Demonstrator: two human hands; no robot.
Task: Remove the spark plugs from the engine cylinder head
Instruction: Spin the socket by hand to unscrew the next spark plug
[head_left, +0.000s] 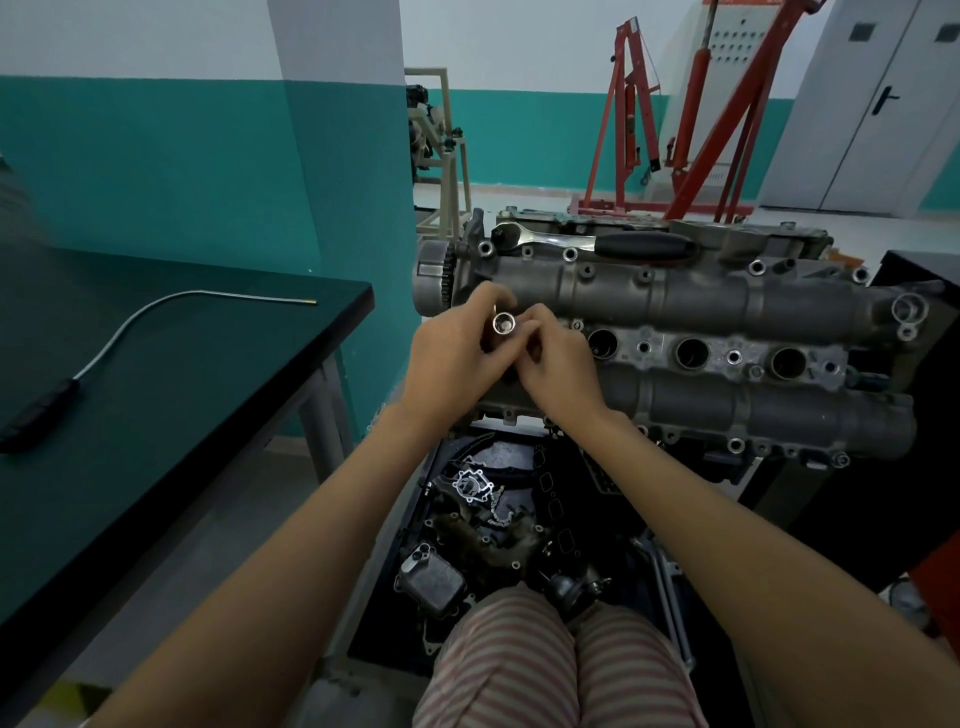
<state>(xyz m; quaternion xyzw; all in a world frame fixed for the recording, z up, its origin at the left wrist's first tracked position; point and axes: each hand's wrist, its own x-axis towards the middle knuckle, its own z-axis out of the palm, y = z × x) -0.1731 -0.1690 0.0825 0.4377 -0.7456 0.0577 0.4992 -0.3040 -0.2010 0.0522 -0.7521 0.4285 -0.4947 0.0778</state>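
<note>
While both hands are meeting at the left end of the engine cylinder head (675, 332), the left hand (452, 358) is curling its fingers round a chrome spark plug socket (503, 325), open end facing up, with something pale showing inside; whether that is a spark plug cannot be told. The right hand (558, 364) is pressing in just beside it, its fingertips pinching at the socket's rim. Three open spark plug wells (693, 352) are lying in a row between the two cam housings, to the right of the hands; their contents are too dark to read. A ratchet wrench (602, 241) with a black grip is resting along the far edge of the head. A flexible pick-up tool (140, 319) is lying on the dark green workbench (156, 415) at left. Loose engine parts (478, 514) are sitting in a black tray (405, 519) below the head. A red engine hoist (691, 119) is standing well behind.
</note>
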